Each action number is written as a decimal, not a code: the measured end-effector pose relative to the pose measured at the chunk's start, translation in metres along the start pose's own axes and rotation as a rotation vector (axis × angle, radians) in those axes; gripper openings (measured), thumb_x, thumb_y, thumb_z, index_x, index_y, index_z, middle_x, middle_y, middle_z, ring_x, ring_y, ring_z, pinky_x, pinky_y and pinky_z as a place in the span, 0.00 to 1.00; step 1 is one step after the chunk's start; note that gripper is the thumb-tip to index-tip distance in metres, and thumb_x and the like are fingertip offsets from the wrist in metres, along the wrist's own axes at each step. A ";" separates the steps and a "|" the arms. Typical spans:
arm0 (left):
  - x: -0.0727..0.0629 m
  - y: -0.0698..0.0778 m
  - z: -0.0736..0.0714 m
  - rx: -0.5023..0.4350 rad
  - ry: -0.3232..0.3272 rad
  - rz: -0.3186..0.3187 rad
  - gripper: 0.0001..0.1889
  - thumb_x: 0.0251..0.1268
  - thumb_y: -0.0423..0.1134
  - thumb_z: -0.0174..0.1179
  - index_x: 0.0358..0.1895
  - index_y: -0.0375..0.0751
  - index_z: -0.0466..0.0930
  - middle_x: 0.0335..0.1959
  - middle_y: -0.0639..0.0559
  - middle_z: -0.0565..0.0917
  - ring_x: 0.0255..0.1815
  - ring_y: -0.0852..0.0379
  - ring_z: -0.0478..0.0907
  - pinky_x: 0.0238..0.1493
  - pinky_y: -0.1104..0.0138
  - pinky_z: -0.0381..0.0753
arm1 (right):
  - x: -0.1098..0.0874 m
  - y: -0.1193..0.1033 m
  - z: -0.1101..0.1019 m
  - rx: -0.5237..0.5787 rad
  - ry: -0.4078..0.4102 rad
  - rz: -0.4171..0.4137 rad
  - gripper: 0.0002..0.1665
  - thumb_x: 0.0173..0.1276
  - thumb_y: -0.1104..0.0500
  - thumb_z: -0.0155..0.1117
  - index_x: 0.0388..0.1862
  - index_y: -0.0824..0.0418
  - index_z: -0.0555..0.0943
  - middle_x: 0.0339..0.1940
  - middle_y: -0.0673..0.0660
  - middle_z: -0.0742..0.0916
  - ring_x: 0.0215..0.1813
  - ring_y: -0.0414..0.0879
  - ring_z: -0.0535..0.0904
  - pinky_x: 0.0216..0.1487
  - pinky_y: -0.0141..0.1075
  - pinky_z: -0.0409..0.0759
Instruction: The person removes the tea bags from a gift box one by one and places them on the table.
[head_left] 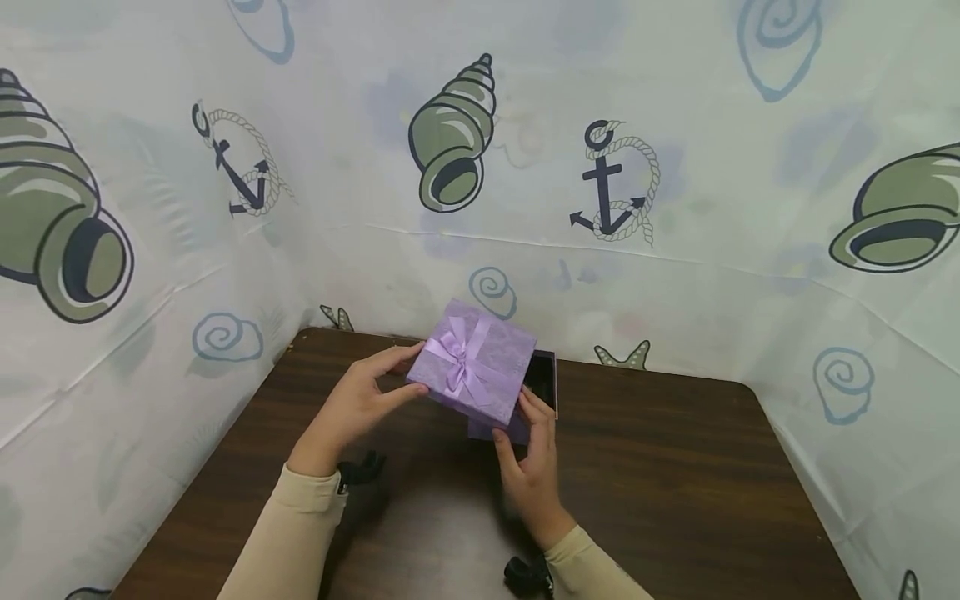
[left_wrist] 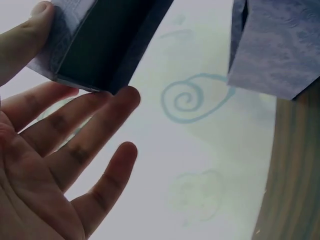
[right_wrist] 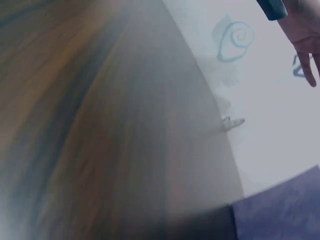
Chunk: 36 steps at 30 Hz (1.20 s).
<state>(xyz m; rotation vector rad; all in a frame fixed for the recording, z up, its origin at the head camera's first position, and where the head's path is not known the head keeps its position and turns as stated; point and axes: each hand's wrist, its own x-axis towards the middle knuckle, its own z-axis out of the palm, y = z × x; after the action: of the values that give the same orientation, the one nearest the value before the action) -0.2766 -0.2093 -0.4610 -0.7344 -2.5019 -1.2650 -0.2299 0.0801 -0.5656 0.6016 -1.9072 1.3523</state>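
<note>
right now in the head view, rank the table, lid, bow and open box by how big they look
1. Table
2. Lid
Unsure: bow and open box, since the lid hides much of the box.

The lid (head_left: 501, 367) is mottled purple with a lilac ribbon (head_left: 462, 362), the box (head_left: 516, 432) patterned purple outside and dark inside, the bench (head_left: 645, 483) wood-grained dark brown, the sleeves (head_left: 285, 529) cream, and the off-white cloth (head_left: 540, 75) printed with green shells (head_left: 452, 133), navy anchors (head_left: 603, 196) and blue spirals (head_left: 849, 379).

Cream long sleeves (head_left: 281, 533), banded cuffs (head_left: 311, 490) (close-fitting at the wrists), small black wrist-worn devices (head_left: 527, 577), bare hands (head_left: 358, 402)
</note>
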 end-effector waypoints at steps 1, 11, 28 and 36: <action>0.000 0.001 -0.003 0.004 0.006 0.001 0.36 0.65 0.46 0.80 0.77 0.60 0.79 0.65 0.61 0.88 0.59 0.58 0.85 0.65 0.51 0.84 | 0.001 -0.002 0.003 0.006 -0.001 0.009 0.41 0.74 0.68 0.72 0.82 0.62 0.68 0.80 0.65 0.73 0.82 0.58 0.69 0.85 0.30 0.64; -0.010 0.002 -0.034 0.099 0.061 -0.006 0.36 0.68 0.43 0.78 0.78 0.52 0.78 0.62 0.54 0.91 0.58 0.57 0.85 0.62 0.74 0.79 | 0.019 -0.019 0.028 0.058 -0.021 0.031 0.30 0.78 0.64 0.70 0.74 0.61 0.73 0.76 0.62 0.75 0.77 0.56 0.72 0.76 0.35 0.73; -0.027 -0.011 -0.072 0.213 -0.056 -0.215 0.29 0.70 0.56 0.75 0.70 0.49 0.86 0.64 0.49 0.90 0.56 0.52 0.86 0.61 0.47 0.86 | 0.006 -0.022 0.046 0.190 -0.320 0.110 0.44 0.82 0.62 0.66 0.90 0.55 0.58 0.87 0.59 0.65 0.86 0.54 0.66 0.82 0.43 0.73; -0.028 -0.020 -0.079 0.219 -0.158 -0.278 0.27 0.68 0.51 0.77 0.64 0.40 0.89 0.55 0.45 0.94 0.51 0.53 0.91 0.52 0.58 0.90 | -0.006 -0.015 0.053 0.306 -0.466 0.156 0.54 0.80 0.65 0.68 0.93 0.59 0.48 0.93 0.60 0.55 0.90 0.58 0.58 0.82 0.51 0.70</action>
<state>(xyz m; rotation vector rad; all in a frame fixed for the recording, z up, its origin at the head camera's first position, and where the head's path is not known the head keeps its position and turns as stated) -0.2646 -0.2919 -0.4395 -0.4634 -2.8934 -1.0213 -0.2298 0.0252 -0.5715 1.0089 -2.1579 1.7394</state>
